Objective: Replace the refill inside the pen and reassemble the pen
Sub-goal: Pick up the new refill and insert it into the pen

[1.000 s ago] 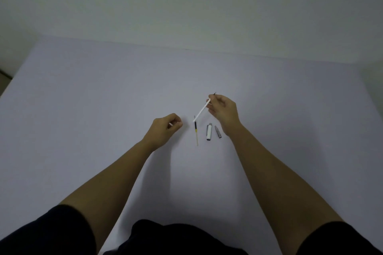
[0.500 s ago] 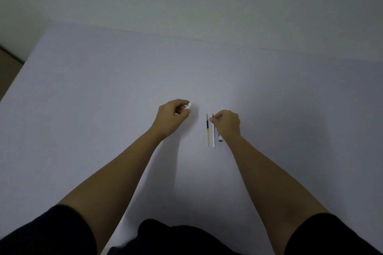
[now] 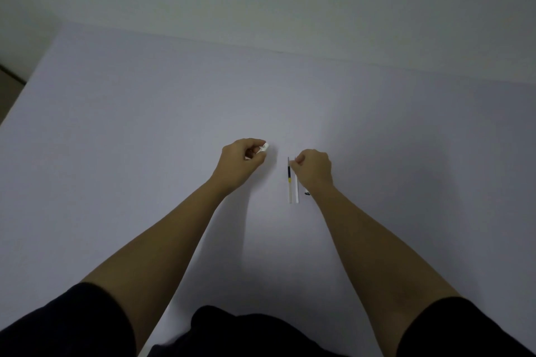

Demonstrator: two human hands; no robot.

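My left hand is closed around a white pen barrel; only one end pokes out past the fingers. Two thin refills lie side by side on the table. The left refill has a dark and yellow band, and the white refill lies just right of it. My right hand rests over their upper ends, its fingertips pinched at the top of the white refill. A small dark pen part peeks out beside my right wrist; the rest of it is hidden.
The pale lavender table stretches wide around the hands, ending at a plain wall behind. Its left edge drops off to a darker floor. My dark clothing fills the bottom of the view.
My right hand brought the white refill down from mid-air and laid it beside the banded refill. My left hand lifted slightly forward with the barrel. Cap and tip pieces are now covered by my right hand.
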